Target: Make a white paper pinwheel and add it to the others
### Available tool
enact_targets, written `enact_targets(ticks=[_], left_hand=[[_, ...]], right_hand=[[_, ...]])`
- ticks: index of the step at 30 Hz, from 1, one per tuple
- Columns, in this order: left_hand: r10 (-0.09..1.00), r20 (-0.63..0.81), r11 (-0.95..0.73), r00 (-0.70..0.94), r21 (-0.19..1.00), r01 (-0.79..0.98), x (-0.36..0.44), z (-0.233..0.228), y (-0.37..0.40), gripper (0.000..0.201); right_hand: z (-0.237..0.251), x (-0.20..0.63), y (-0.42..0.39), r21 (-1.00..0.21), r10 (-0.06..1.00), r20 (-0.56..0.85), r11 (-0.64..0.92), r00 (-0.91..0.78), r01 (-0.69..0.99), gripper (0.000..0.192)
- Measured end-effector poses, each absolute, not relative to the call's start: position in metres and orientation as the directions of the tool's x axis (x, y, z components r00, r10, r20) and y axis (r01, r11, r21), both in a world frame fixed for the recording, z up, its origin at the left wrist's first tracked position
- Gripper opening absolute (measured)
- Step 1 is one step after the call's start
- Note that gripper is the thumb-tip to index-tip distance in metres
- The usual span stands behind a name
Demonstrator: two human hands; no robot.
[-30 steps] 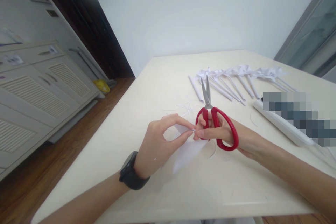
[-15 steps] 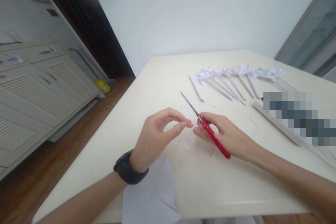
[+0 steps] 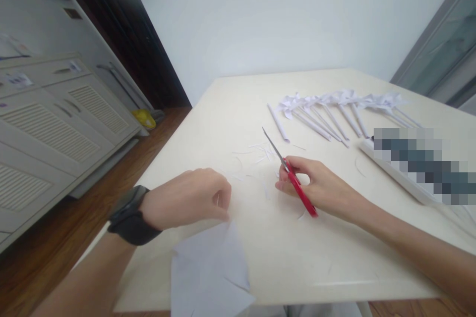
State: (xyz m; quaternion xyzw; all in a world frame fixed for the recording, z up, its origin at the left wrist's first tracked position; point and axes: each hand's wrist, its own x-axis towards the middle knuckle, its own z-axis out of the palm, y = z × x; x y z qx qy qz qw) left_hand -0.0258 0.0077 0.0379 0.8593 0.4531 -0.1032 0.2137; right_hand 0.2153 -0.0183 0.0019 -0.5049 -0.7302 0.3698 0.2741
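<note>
My right hand [image 3: 316, 181] holds a pair of scissors [image 3: 297, 185] with red handles. The blades are together and point up and away to the left, above the table. My left hand [image 3: 193, 198], with a black watch on its wrist, is bent down with thumb and finger pinched at the far corner of a white sheet of paper [image 3: 210, 272]. Cuts run inward from the paper's corners, and it lies at the table's near edge. Thin paper strips [image 3: 266, 151] are scattered between and beyond my hands.
Several white paper pinwheels [image 3: 320, 104] on rolled paper sticks lie in a row toward the back right. A single paper roll [image 3: 278, 123] lies left of them. At the right is a white object [image 3: 397, 173], partly blurred out. A louvred cabinet [image 3: 40, 114] stands left of the table.
My left hand has moved from beside the scissors, down and left to the paper's corner, and turned palm down. My right hand with the scissors has barely shifted.
</note>
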Motion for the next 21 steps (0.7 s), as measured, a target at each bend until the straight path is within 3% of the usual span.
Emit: enact_targets(ticks=[3, 11, 17, 21], left_hand=[[0.715, -0.35, -0.539, 0.605, 0.275, 0.797, -0.026, 0.031, 0.004, 0.009], [0.654, -0.197, -0.585, 0.731, 0.482, 0.653, -0.016, 0.027, 0.006, 0.01], [0.62, 0.041, -0.598, 0.783, 0.671, 0.439, 0.005, 0.036, 0.003, 0.01], [0.699, 0.12, -0.524, 0.705, 0.756, 0.391, 0.013, 0.03, -0.002, 0.01]], right_hand=[[0.002, 0.216, -0.018, -0.835, 0.942, 0.004, 0.187, -0.335, 0.518, 0.016], [0.001, 0.215, -0.018, -0.88, 0.934, -0.013, 0.158, -0.356, 0.448, 0.013], [0.004, 0.211, -0.021, -0.979, 0.888, 0.004, 0.098, -0.46, 0.18, 0.008], [0.007, 0.208, -0.023, -0.995, 0.885, 0.032, 0.074, -0.464, 0.071, 0.012]])
